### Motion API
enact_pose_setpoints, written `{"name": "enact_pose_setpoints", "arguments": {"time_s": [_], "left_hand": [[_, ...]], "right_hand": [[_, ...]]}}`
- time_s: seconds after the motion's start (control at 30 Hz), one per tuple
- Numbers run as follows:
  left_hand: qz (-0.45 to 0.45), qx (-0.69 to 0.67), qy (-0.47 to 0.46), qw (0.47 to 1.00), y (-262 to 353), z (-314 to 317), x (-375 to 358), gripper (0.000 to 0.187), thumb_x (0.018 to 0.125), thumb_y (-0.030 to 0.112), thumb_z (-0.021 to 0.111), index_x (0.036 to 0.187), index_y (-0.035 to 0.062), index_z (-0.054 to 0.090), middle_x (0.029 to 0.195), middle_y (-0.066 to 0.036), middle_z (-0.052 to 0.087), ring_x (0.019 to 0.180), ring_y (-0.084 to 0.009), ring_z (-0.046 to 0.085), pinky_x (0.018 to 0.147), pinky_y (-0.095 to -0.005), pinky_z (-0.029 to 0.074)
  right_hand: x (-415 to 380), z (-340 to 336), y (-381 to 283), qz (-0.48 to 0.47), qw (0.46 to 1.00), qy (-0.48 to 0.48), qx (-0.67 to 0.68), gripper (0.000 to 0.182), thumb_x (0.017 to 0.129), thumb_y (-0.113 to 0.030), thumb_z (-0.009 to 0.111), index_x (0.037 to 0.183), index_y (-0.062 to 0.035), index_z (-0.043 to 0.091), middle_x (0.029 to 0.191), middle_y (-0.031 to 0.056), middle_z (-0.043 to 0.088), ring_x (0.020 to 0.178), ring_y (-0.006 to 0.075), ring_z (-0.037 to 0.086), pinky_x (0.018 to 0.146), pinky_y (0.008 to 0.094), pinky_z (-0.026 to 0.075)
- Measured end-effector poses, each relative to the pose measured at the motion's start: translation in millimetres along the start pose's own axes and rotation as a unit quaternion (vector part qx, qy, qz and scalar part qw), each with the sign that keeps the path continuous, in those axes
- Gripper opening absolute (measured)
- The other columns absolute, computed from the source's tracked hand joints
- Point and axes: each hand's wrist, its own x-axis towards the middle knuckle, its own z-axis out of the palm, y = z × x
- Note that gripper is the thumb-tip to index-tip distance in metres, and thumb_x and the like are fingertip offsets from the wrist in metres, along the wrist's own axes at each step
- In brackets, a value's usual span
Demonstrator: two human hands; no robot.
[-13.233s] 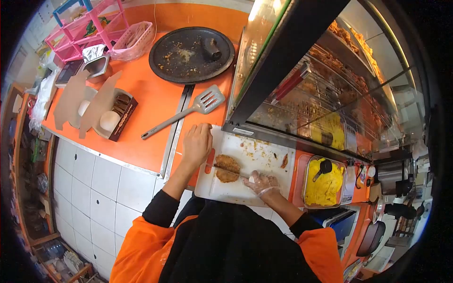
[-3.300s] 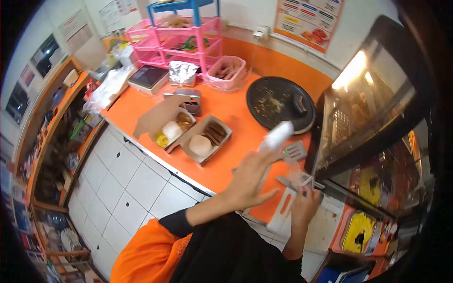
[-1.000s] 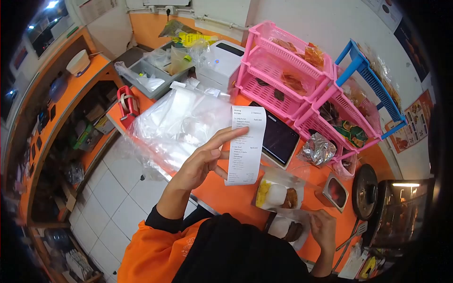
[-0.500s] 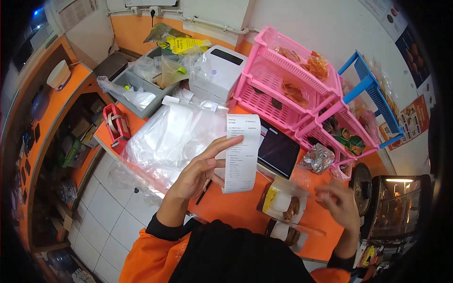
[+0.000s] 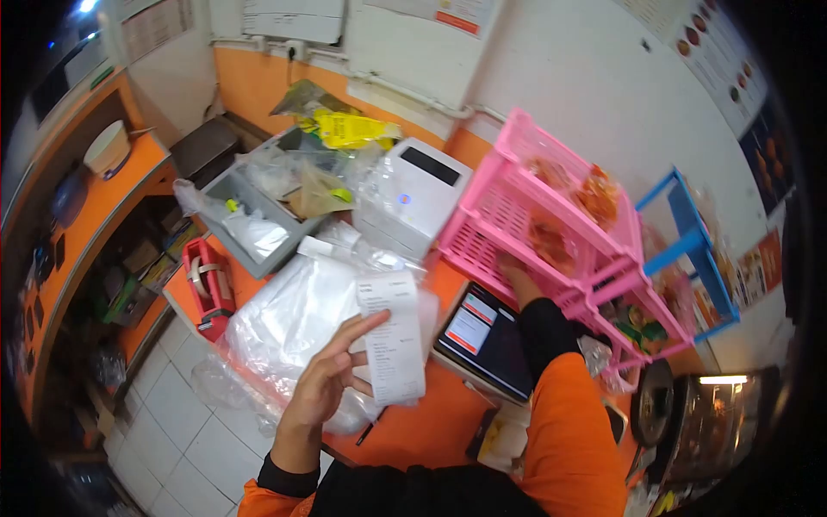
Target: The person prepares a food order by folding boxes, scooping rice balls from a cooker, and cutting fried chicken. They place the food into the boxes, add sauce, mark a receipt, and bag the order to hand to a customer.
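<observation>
Centre: receipt (image 5: 394, 345), our left hand (image 5: 329, 379) pinching it between spread fingers; upper right: pink rack (image 5: 551, 208), our right hand (image 5: 514, 276) reaching in, grip untellable, seemingly needing clearance.

Head camera looks forward and down over hands (image 5: 326, 388) (image 5: 514, 272).

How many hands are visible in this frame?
2: the left hand holds a printed receipt; the right hand reaches into the pink rack and is partly hidden. No other hands show.
</observation>
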Motion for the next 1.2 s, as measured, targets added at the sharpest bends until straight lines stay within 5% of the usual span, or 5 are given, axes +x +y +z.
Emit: {"name": "enact_pose_setpoints", "arguments": {"time_s": [0.43,0.6,0.77,1.03,1.2], "left_hand": [[-0.024,0.008,-0.02,0.999,-18.6,-8.7,25.8,0.054,0.091,0.024,0.045,0.138,-0.0014,0.038,0.143,-0.015,0.031,0.114,-0.0267,0.056,0.075,-0.0274,0.057],[0.042,0.056,0.026,0.997,-21.8,13.0,10.8,0.056,0.081,-0.013,0.055,0.134,-0.0014,0.043,0.141,-0.016,0.034,0.109,-0.0234,0.058,0.083,-0.0261,0.053],[0.045,0.016,-0.009,0.999,-24.5,35.8,-7.3,0.069,0.08,-0.016,0.056,0.142,-0.0001,0.03,0.146,-0.015,0.029,0.115,-0.0249,0.055,0.088,-0.0291,0.052],[0.051,0.012,-0.045,0.998,-40.6,60.9,-36.9,0.075,0.076,-0.018,0.058,0.143,-0.0024,0.026,0.146,-0.017,0.029,0.118,-0.0257,0.053,0.092,-0.0318,0.051],[-0.006,-0.004,-0.084,0.996,-64.5,72.5,-47.7,0.076,0.075,-0.018,0.059,0.142,-0.0022,0.028,0.145,-0.018,0.032,0.12,-0.0259,0.052,0.093,-0.0322,0.049]], "right_hand": [[26.9,28.7,-44.0,-0.027,0.992,0.123,0.027,0.043,0.092,-0.04,0.046,0.121,-0.0109,0.056,0.117,0.0157,0.06,0.108,0.034,0.056,0.094,0.0436,0.042],[-41.6,-33.6,-49.6,-0.042,0.988,-0.057,0.137,0.036,0.092,-0.038,0.05,0.111,-0.0095,0.061,0.11,0.0136,0.063,0.095,0.0337,0.062,0.081,0.044,0.049],[-151.3,-121.3,-42.1,-0.312,0.948,-0.051,-0.046,0.026,0.089,-0.032,0.055,0.101,-0.0088,0.057,0.096,0.0151,0.064,0.082,0.0344,0.064,0.072,0.0468,0.049],[-304.9,-306.7,-27.8,-0.175,0.959,-0.216,0.053,0.025,0.083,-0.028,0.062,0.099,-0.0088,0.062,0.081,0.0156,0.065,0.077,0.0325,0.064,0.066,0.0436,0.048],[-371.0,-273.3,18.1,-0.165,0.946,-0.254,-0.114,0.026,0.08,-0.027,0.065,0.1,-0.009,0.064,0.081,0.0137,0.065,0.076,0.0333,0.064,0.065,0.0423,0.05]]}}
